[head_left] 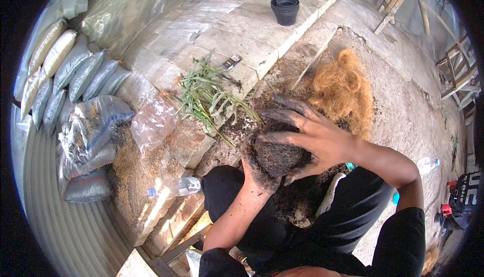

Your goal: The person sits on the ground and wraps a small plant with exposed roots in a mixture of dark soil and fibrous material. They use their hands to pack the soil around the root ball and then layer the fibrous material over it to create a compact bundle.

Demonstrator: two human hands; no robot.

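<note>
A dark, rounded root ball of soil and fine roots (280, 159) is between my hands, above my lap. My left hand (256, 170), smeared with soil, cups it from the left and below. From the right, my right hand (322, 134) curves over it, with blackened fingers spread along its far side and the thumb on its near side. Green leafy stems (209, 93) lie just beyond, their ends pointing toward my hands. I cannot tell whether any join the root ball. Loose dark soil covers the ground beneath.
Brown coconut fibre (345, 93) is heaped beyond my right hand. Stacked black pots (285, 10) stand on the far paving. Filled bags (85, 75) are piled at left, near a clear plastic bag (154, 123). A plastic bottle (185, 186) lies by my left knee.
</note>
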